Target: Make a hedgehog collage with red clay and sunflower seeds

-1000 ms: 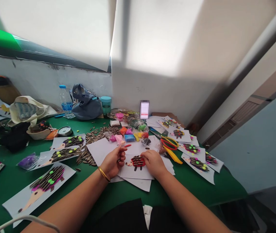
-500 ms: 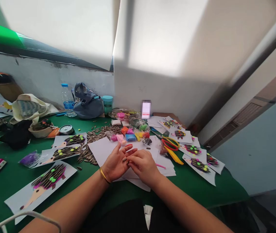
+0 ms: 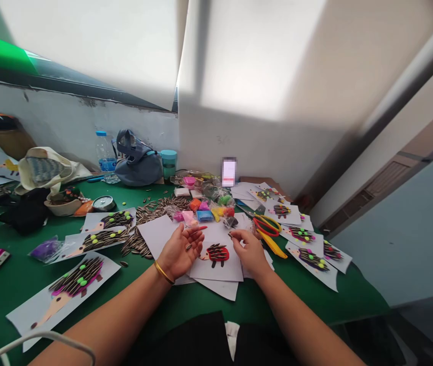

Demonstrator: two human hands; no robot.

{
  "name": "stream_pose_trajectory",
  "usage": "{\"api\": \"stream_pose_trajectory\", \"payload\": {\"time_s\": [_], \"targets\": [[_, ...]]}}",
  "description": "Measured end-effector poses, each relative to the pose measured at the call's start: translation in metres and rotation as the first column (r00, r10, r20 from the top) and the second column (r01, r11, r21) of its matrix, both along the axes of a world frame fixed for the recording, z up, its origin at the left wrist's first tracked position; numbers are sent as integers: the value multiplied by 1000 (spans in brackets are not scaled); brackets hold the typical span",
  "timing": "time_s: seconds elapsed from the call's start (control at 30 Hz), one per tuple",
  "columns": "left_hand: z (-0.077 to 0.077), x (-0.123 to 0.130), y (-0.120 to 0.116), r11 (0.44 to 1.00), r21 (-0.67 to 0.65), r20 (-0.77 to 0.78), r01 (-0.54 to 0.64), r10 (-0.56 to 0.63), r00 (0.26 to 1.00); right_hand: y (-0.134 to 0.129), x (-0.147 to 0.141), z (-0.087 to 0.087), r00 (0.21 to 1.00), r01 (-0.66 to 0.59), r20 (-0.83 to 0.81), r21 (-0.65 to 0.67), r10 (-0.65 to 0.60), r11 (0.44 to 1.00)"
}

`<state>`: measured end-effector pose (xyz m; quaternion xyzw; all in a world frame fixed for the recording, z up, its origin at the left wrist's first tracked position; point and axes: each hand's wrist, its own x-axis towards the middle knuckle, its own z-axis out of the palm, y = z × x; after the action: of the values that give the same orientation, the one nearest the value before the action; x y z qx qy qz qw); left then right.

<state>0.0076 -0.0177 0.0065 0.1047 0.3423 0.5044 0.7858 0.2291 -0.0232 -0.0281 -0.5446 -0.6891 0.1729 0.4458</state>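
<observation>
My left hand (image 3: 181, 250) is turned palm up and cupped, with a striped sunflower seed (image 3: 188, 247) resting in it. A thin red stick (image 3: 202, 227) shows by its fingertips; whether the hand holds it I cannot tell. My right hand (image 3: 250, 250) is pinched at the fingertips around a dark sunflower seed (image 3: 230, 235), over the sheet's upper right. Between the hands lies a white paper (image 3: 228, 273) with a red clay hedgehog (image 3: 222, 253). Rows of seeds form its spines, and dark feet stick out below.
A seed pile (image 3: 140, 244) spreads left of the papers. Bagged coloured clay (image 3: 205, 216) lies behind them. Scissors (image 3: 268, 225) and a yellow cutter (image 3: 273, 245) are at right, beside finished hedgehog cards (image 3: 313, 272). More cards (image 3: 102, 300) lie left. A phone (image 3: 229, 173) leans on the wall.
My right hand has moved away from the left palm to the right, uncovering the red hedgehog. The left hand has shifted slightly left and stays palm up.
</observation>
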Motion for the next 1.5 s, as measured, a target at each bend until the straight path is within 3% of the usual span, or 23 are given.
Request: {"api": "stream_pose_trajectory", "payload": {"time_s": [0.17, 0.33, 0.73, 1.1, 1.3, 1.5], "targets": [[-3, -3, 6, 999, -28, -35, -36, 35, 999, 0, 10, -16, 999, -22, 43, -88, 25, 996], [-4, -2, 7, 998, -33, -57, -44, 42, 998, -1, 7, -20, 987, -89, 132, -38, 93, 995], [-5, -1, 7, 999, -32, -65, -38, 36, 997, -1, 2, -22, 913, -103, 399, 23, 86, 994], [-5, -1, 5, 999, -33, -69, -40, 38, 997, -2, -4, -14, 813, -116, 576, 26, 80, 993], [-4, -1, 4, 998, -50, -60, -38, 35, 998, -8, -1, -9, 839, -111, 541, 66, 58, 992], [2, 3, -4, 997, 45, 42, 63, -65, 997, -20, -12, 15, 895, -131, 444, 178, 40, 975]]}}
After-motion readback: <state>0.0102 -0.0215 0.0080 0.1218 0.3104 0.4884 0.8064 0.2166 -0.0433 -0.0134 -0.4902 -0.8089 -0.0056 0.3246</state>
